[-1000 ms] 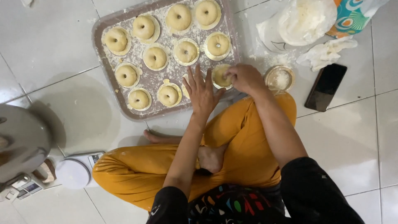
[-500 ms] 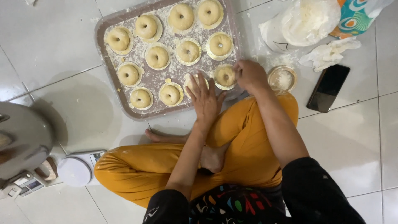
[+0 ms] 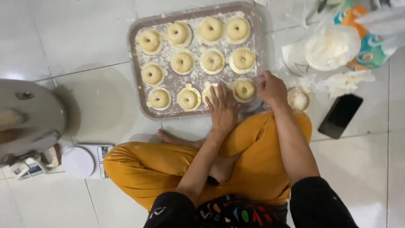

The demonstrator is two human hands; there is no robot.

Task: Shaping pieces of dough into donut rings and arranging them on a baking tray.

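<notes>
A flour-dusted baking tray point(image 3: 137, 67) is laid on the white tiled floor point(image 3: 63, 38), loaded with ring-shaped raw doughnuts, each on a paper square. The left hand point(image 3: 222, 107) is spread flat, fingers extended, on the tray's near edge, nothing gripped. The right hand point(image 3: 272, 88) is curled at the tray's near right corner, fingertips pinched at the paper under the doughnut point(image 3: 245, 89) there. A small bowl of flour point(image 3: 299, 99) is set just beside that hand. A flour bag point(image 3: 333, 46) and black phone point(image 3: 341, 115) are placed farther right; a kitchen scale point(image 3: 82, 159) is seen at the left knee.
</notes>
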